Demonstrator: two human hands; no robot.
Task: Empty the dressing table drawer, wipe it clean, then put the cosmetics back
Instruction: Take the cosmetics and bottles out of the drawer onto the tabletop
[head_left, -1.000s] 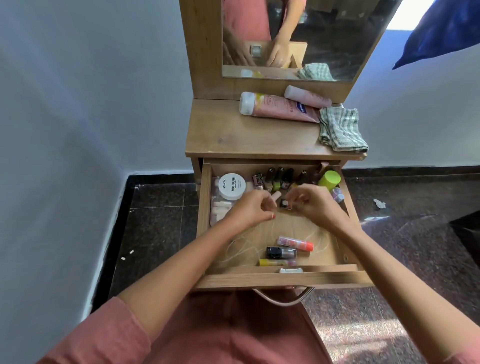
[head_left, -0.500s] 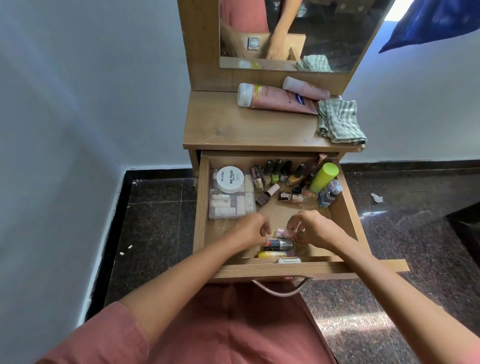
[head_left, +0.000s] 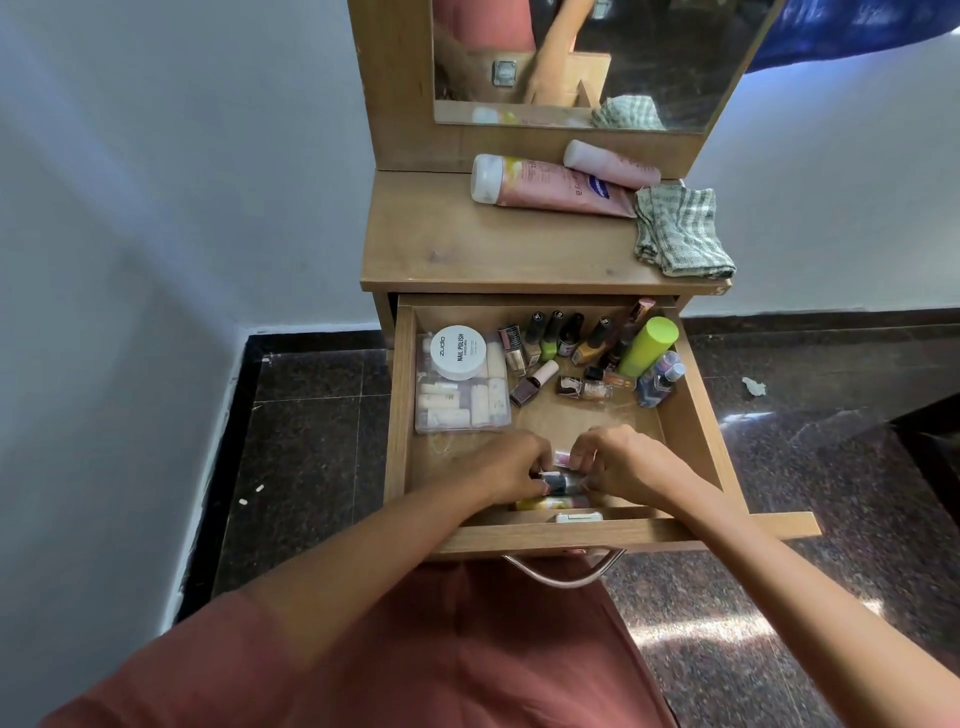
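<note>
The wooden drawer (head_left: 401, 415) is pulled out and holds cosmetics. Both hands are at its front, fingers curled over three small items: a dark little bottle (head_left: 558, 483), a pink tube (head_left: 562, 458) and a yellow tube (head_left: 550, 503). My left hand (head_left: 511, 467) grips the left end of the dark bottle. My right hand (head_left: 623, 462) pinches at the pink tube and also touches the dark bottle. Further back stand several nail polish bottles (head_left: 550, 338), a green bottle (head_left: 647, 345), a white nail polish jar (head_left: 458, 352) and a clear box (head_left: 462, 410).
On the dressing table top (head_left: 467, 249) lie two pink tubes (head_left: 550, 189) and a folded checked cloth (head_left: 680, 234), under the mirror (head_left: 649, 52). A white wall stands close on the left. The dark tiled floor (head_left: 831, 519) lies to the right.
The drawer has slid further out. Both hands moved from the nail polish bottles at the back to the front, where they closed over the small tubes and the dark bottle.
</note>
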